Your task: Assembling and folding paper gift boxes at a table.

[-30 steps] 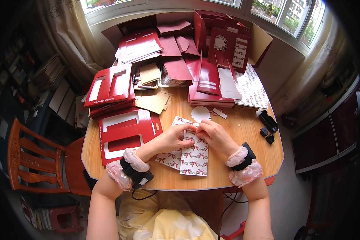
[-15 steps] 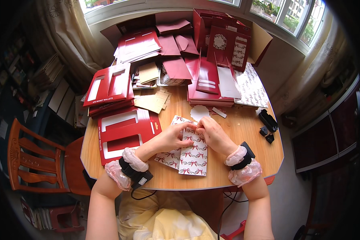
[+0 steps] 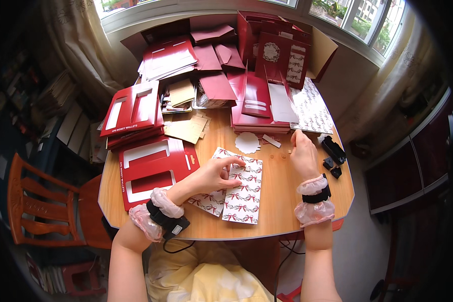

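Two white folded cards printed with red bows and green garlands lie overlapping at the table's near middle. The upper patterned card [image 3: 244, 201] stands nearly straight, while the lower patterned card [image 3: 206, 202] slants out to its left. My left hand [image 3: 219, 173] rests over their upper left part, thumb and forefinger apart with nothing between them. Off to the right, my right hand [image 3: 303, 153] is low over the wood, its fingers pinched together; what they hold, if anything, is hidden. Small clear round dots [image 3: 278, 156] lie just left of it.
A white scalloped paper tag [image 3: 247, 143] and a white strip [image 3: 272, 140] lie beyond the cards. Red window-cut sleeves [image 3: 151, 173] are at left. Red folders [image 3: 259, 118] stack behind, near a tall red box [image 3: 287, 60]. A black case [image 3: 333, 150] sits at right.
My right hand has moved right, away from the upper card's top edge. My left hand stays over the cards. The view has shifted slightly.
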A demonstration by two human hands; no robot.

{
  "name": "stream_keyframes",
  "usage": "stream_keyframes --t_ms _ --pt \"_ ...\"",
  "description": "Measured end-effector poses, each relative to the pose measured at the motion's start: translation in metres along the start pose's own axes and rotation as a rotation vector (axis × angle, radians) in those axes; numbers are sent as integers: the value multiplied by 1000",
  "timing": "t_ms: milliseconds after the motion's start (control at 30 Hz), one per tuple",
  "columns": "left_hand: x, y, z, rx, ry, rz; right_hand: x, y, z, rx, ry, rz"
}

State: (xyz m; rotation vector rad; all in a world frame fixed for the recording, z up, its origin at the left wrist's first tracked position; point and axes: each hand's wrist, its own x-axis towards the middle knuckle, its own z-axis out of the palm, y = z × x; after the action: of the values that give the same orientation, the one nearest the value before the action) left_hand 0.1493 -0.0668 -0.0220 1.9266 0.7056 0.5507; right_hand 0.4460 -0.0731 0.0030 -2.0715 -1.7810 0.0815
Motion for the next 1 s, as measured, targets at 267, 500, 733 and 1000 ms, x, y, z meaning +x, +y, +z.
stream_keyframes --t_ms 267,500,733,1000 --pt "-1 11 0 54 21 21 4 -6 22 104 202 -299" --pt "-2 12 1 44 48 17 8 -1 36 300 78 -127" --pt "4 9 5 -14 28 -48 -2 -19 14 488 68 -336" --pt "-2 12 1 102 213 77 -16 -47 15 799 -108 -295"
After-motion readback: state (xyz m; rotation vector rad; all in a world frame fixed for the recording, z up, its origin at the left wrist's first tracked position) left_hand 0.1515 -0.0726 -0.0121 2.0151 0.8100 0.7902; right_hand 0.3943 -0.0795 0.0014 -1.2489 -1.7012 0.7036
